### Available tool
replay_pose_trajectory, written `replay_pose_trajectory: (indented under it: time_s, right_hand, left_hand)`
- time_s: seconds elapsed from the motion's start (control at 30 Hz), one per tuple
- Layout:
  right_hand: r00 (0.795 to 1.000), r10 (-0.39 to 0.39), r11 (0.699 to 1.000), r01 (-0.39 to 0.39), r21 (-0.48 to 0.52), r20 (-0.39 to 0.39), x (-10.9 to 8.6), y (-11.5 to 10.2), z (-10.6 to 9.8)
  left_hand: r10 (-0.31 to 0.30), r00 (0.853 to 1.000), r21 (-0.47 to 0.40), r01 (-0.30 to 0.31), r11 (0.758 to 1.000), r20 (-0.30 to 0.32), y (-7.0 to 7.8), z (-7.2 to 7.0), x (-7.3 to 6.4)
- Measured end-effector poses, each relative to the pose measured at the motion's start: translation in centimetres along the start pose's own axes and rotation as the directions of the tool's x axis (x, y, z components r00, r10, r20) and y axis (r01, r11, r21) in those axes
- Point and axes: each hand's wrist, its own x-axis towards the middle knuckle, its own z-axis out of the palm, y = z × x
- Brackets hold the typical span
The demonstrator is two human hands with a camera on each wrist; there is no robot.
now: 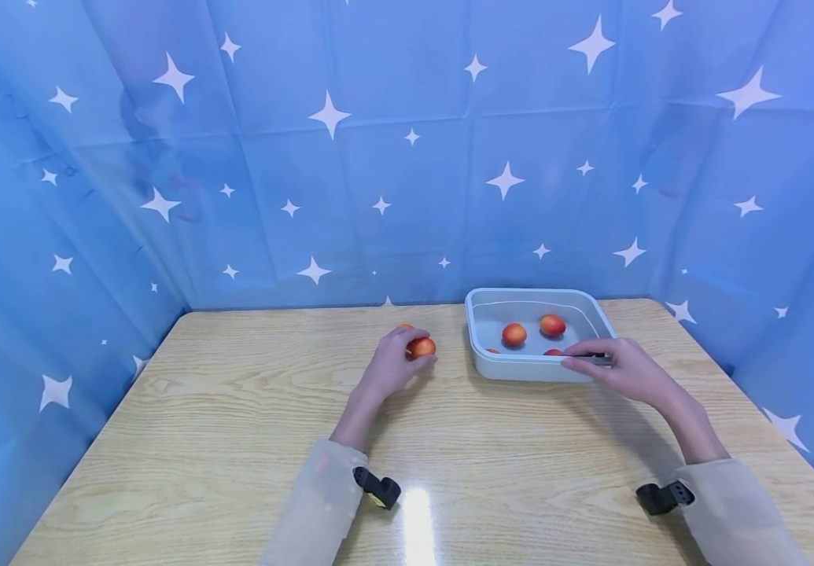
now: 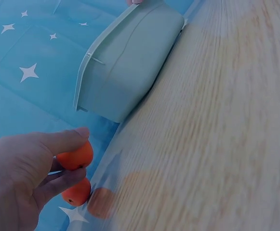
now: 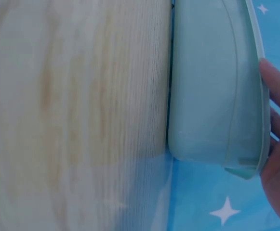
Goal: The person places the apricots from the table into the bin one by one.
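Note:
My left hand [image 1: 388,362] pinches a small red-orange fruit [image 2: 77,156] between thumb and fingers at the middle of the table. A second red-orange fruit [image 2: 77,193] sits just beyond the held one, partly hidden by the fingers. To the right stands a pale blue plastic bin [image 1: 520,369]. Inside it lie several fruits of the same kind, among them one fruit [image 1: 514,335] near the middle and another fruit [image 1: 552,325] behind it; the front wall partly hides others. At the bin's front right, my right hand [image 1: 622,365] grips the rim, with the thumb outside.
The light wood-grain table [image 1: 237,440] ends at the back against a blue curtain [image 1: 407,157] with white stars, which also rises at both sides. Small black devices, one of them the left wrist camera [image 1: 378,487], are strapped over the pale sleeves.

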Motion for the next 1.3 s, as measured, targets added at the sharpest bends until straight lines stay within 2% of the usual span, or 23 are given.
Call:
replay_pose_trajectory:
  time_s: [0.13,0.43,0.6,0.93,1.3]
  right_hand:
    - [1.000,-0.002,1.000,0.002,-0.001,-0.002,0.0,0.0,0.0]
    - [1.000,-0.013,1.000,0.013,-0.003,-0.007,-0.1,-0.1,-0.3]
    - [0.999,-0.029,1.000,0.028,-0.009,-0.018,-0.1,0.0,-0.2]
    - [1.000,-0.019,1.000,0.019,-0.009,-0.019,0.0,0.0,-0.1]
    - [0.999,-0.041,0.999,0.041,-0.008,-0.022,0.0,-0.4,-0.2]
  left_hand:
    - [0.031,0.999,-0.021,-0.031,0.999,-0.026,0.3,0.1,0.1]
    - [-0.022,0.998,-0.121,0.014,0.993,-0.065,2.1,0.0,0.5]
    - [0.007,0.995,-0.186,-0.026,0.982,-0.102,3.2,0.0,0.8]
    - [0.048,0.987,-0.253,-0.086,0.964,-0.154,4.4,0.6,1.3]
    - [0.050,0.985,-0.322,-0.102,0.941,-0.163,6.1,1.9,1.9]
